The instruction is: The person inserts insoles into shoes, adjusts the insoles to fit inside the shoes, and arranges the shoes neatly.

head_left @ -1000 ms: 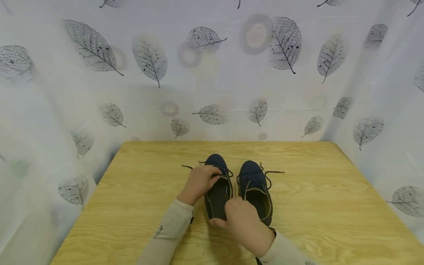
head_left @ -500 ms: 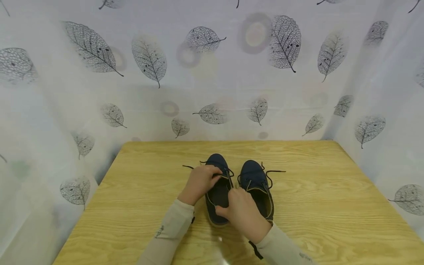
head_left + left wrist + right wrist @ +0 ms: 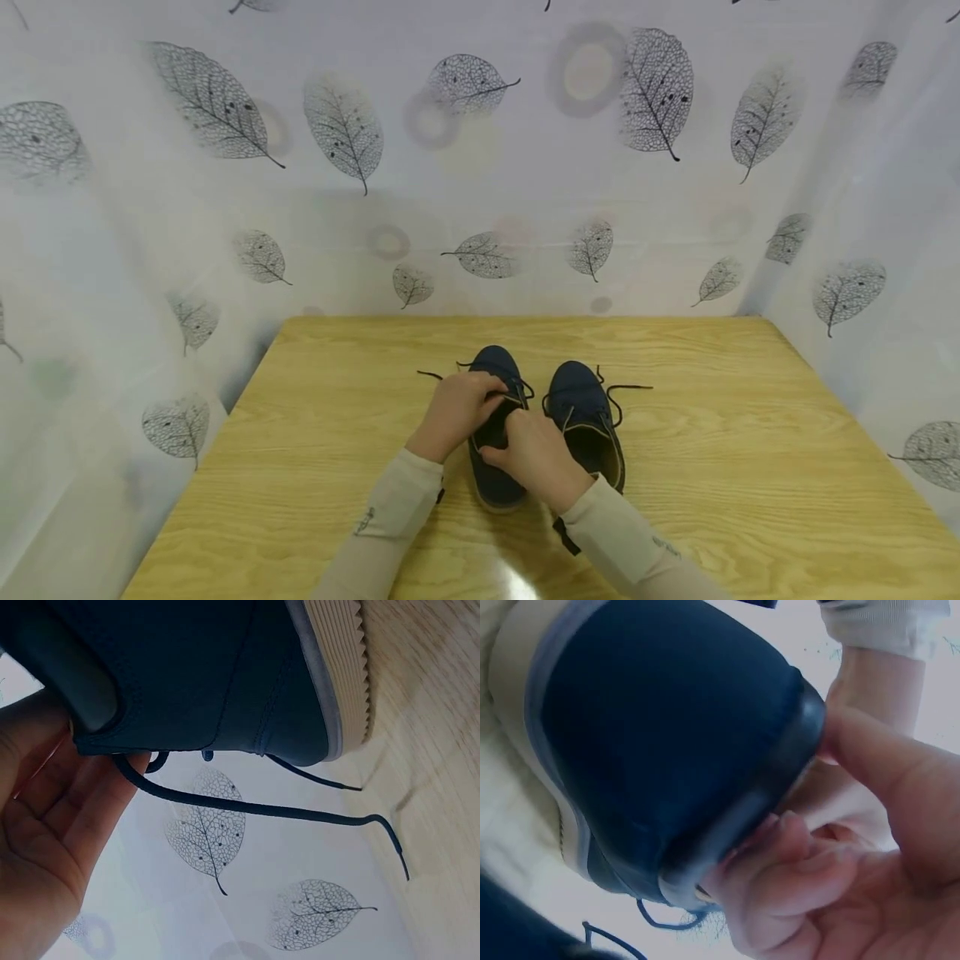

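Observation:
Two navy lace-up shoes stand side by side on the table, toes away from me, laces undone. My left hand [image 3: 457, 408] pinches the left shoe [image 3: 493, 360] near its tongue, and in the left wrist view a loose lace [image 3: 262, 813] hangs beside the fingers [image 3: 105, 802]. At the rear of the same shoe, my right hand [image 3: 542, 457] grips the collar. The right wrist view shows its thumb on one side of the heel [image 3: 660, 727] and curled fingers [image 3: 787, 877] on the other. The right shoe [image 3: 573, 392] is partly covered by my right hand and wrist.
The wooden table [image 3: 360, 358] ends at a pale curtain [image 3: 337, 242] with a leaf print, which surrounds the back and both sides. The right shoe's lace [image 3: 628, 387] stretches out to the right over the tabletop.
My right hand has moved forward from the left shoe's heel toward its opening, uncovering the back of the heel. My left hand keeps its hold near the tongue.

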The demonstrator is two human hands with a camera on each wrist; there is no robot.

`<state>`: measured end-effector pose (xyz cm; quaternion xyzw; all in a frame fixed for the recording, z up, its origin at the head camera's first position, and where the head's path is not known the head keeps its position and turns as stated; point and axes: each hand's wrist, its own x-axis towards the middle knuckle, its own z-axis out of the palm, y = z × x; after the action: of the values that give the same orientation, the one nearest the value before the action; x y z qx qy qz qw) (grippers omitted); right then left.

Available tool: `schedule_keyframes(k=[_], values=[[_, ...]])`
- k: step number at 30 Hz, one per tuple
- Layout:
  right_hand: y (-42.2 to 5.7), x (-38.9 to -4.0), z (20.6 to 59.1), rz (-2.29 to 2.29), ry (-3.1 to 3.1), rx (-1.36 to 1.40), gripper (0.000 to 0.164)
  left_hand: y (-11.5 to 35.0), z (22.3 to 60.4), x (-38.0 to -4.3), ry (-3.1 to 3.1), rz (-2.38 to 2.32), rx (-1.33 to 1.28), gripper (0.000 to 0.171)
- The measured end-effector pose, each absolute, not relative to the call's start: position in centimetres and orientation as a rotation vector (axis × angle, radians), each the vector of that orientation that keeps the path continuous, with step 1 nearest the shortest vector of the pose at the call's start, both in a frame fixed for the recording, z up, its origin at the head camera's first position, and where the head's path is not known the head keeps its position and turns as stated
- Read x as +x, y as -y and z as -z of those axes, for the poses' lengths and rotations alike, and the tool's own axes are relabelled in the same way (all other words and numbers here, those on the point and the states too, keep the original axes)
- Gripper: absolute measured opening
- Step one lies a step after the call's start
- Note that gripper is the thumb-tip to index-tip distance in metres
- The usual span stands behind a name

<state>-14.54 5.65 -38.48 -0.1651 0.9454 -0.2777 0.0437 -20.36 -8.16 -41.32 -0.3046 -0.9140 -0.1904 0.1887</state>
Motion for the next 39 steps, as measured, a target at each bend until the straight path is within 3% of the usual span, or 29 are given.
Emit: schedule_keyframes(k=[16,27,39], values=[[-5.8,-16.1,38.8,0.627,-2.863,-0.478,0.038,8.1,41.9,-20.5,2.537,0.520,-0.865,0.010],[-4.5,-16.6,38.7,0.307,-2.843,-0.422,0.006,8.1,41.7,-20.6,2.558,0.476,-0.853,0.009],[-3.8,-16.3,38.0,0.150,-2.777,-0.452,0.009,8.2,41.6,-20.5,2.547,0.466,-0.854,0.009]])
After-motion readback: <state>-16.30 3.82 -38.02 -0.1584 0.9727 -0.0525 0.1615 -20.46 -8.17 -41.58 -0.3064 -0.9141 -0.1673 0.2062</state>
